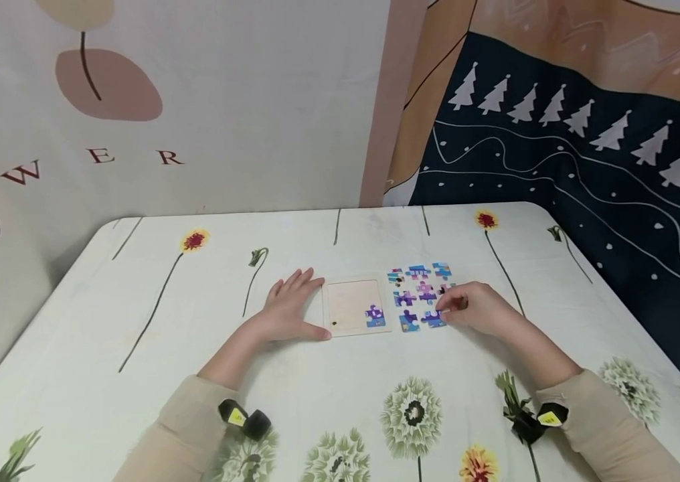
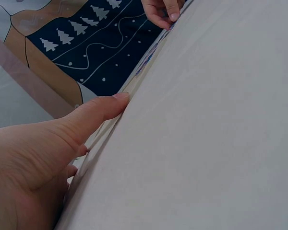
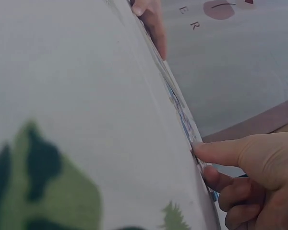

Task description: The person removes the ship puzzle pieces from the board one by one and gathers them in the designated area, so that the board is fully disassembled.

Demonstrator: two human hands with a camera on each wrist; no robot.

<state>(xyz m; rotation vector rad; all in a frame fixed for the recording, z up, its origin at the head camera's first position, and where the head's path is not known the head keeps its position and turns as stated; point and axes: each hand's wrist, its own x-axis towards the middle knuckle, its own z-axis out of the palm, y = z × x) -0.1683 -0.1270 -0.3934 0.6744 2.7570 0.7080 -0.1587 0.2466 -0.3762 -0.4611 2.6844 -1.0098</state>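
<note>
In the head view a square wooden puzzle board (image 1: 352, 301) lies on the table, a single purple-and-blue puzzle piece (image 1: 375, 316) in its lower right corner. My left hand (image 1: 288, 304), fingers straight and thumb spread, rests along the board's left edge. To the right of the board, several loose puzzle pieces (image 1: 418, 272) lie in rough rows. My right hand (image 1: 478, 308) has its thumb and curled index finger at the right edge of the lower right loose piece (image 1: 432, 319), pinching it. Fingers partly cover the pieces beside it.
A white flower-printed cloth (image 1: 195, 314) covers the table. Behind it hangs a pale printed curtain (image 1: 268, 120), with a dark fabric of white trees (image 1: 557, 154) on the right. Each sleeve cuff carries a small black device (image 1: 243, 418).
</note>
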